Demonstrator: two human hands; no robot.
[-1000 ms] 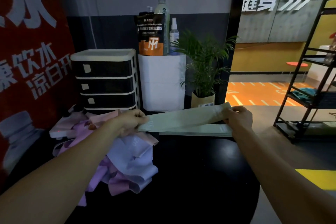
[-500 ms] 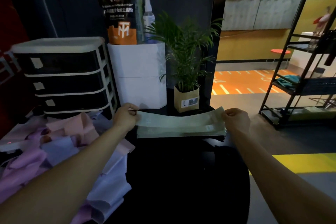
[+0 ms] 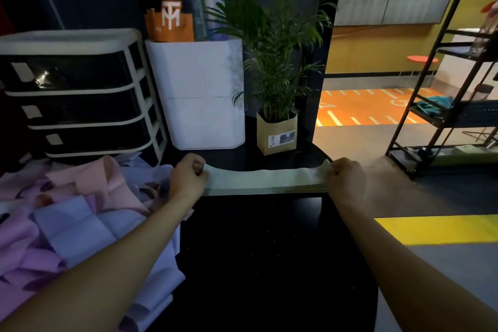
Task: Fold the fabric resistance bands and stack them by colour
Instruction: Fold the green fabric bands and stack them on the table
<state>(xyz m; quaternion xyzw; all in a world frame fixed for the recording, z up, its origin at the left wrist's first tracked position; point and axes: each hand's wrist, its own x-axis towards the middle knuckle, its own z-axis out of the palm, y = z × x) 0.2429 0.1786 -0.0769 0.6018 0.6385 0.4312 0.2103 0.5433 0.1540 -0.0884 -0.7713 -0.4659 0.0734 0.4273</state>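
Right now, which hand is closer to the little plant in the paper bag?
Right. The right hand is just below and right of the plant; the left hand sits farther off, down to its left.

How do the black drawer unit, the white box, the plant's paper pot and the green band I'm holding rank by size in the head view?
1. Black drawer unit and white box: look alike, so unranked.
2. Green band: long but thin, and nearer the camera.
3. Paper pot: smallest.
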